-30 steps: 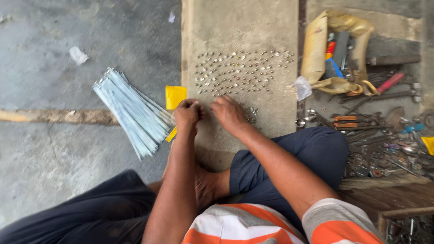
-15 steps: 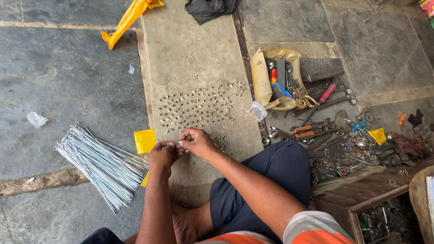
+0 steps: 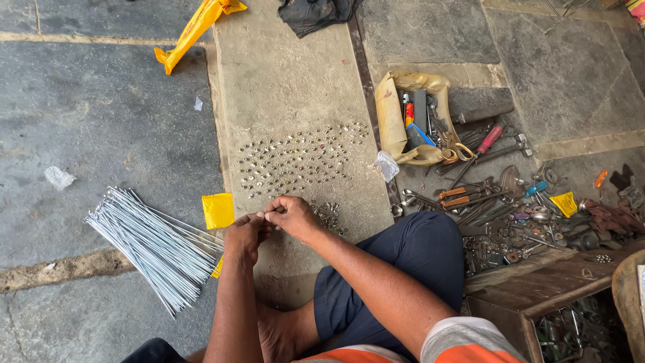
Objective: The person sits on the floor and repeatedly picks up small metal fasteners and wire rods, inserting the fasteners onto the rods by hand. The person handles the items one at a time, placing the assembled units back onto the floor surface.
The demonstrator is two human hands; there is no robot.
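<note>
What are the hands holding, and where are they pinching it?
The left hand and right hand meet fingertip to fingertip, pinching something too small to identify. Which part is gripped cannot be told.

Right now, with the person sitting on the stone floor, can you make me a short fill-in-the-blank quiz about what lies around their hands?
1. The bundle of thin metal rods lies on the person's ____ side.
2. The small shiny metal pieces are laid out in ____ on the stone slab.
3. The left hand and right hand meet just in front of a folded ____ paper.

Missing words: left; rows; yellow
</note>
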